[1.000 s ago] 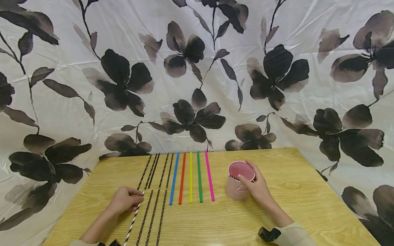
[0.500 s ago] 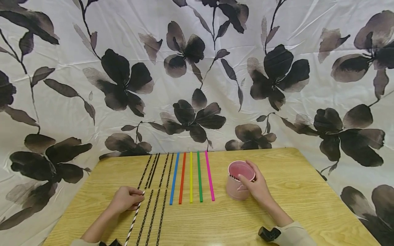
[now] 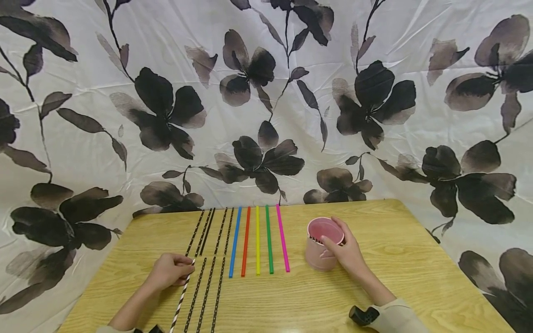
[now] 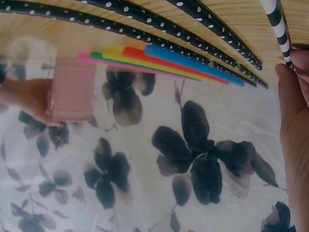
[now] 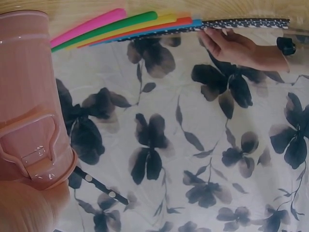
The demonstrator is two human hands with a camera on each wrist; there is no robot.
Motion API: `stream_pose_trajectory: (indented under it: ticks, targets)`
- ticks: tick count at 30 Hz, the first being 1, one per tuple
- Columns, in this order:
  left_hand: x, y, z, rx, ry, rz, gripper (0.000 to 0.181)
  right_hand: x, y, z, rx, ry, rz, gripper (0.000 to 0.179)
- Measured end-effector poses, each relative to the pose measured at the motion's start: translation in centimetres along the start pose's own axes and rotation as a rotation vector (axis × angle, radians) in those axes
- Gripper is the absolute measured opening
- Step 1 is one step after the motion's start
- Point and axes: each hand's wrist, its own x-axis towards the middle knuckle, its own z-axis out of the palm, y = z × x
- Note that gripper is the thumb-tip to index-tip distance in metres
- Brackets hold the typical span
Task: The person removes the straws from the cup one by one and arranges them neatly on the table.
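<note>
On the left of the table my left hand (image 3: pixel 168 271) pinches the upper end of a black-and-white striped straw (image 3: pixel 179 303), which lies along the left end of the lower row. In the left wrist view thumb and fingers meet at the tip of this striped straw (image 4: pixel 277 24). Over on the right, my right hand (image 3: pixel 349 252) grips an upright pink cup (image 3: pixel 319 259) around its side and rim. A black straw with white dots (image 5: pixel 100 186) sticks out at the cup's rim in the right wrist view; its other end is hidden.
Several black patterned straws (image 3: pixel 204 292) lie in two rows beside my left hand. Blue (image 3: pixel 235 243), red (image 3: pixel 246 243), yellow (image 3: pixel 258 243), green (image 3: pixel 269 243) and pink (image 3: pixel 283 240) straws stand side by side mid-table (image 3: pixel 266 307). Behind hangs a floral cloth (image 3: pixel 308 180).
Both hands keep their places on the striped straw and the cup. Only the head view has shifted very slightly.
</note>
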Motion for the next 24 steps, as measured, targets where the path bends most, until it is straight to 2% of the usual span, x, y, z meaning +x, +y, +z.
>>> stream_pose_trajectory:
  ticks: [8, 16, 20, 24]
  targets:
    - [0.0, -0.3, -0.2, -0.01, -0.023, 0.041, 0.028, 0.4, 1.7, 0.0, -0.011, 0.005, -0.022, 0.062]
    - [0.2, -0.8, -0.8, -0.035, -0.024, 0.078, 0.027, 0.0, -0.4, 0.1, 0.005, -0.008, 0.0, 0.063]
    - [0.0, -0.3, -1.3, 0.02, -0.007, 0.149, 0.025, -0.3, -0.9, 0.1, -0.018, -0.016, -0.021, 0.063]
    - [-0.4, 1.3, -1.1, 0.079, 0.0, 0.26, 0.023, -0.2, -1.0, 0.2, -0.008, -0.015, -0.023, 0.063]
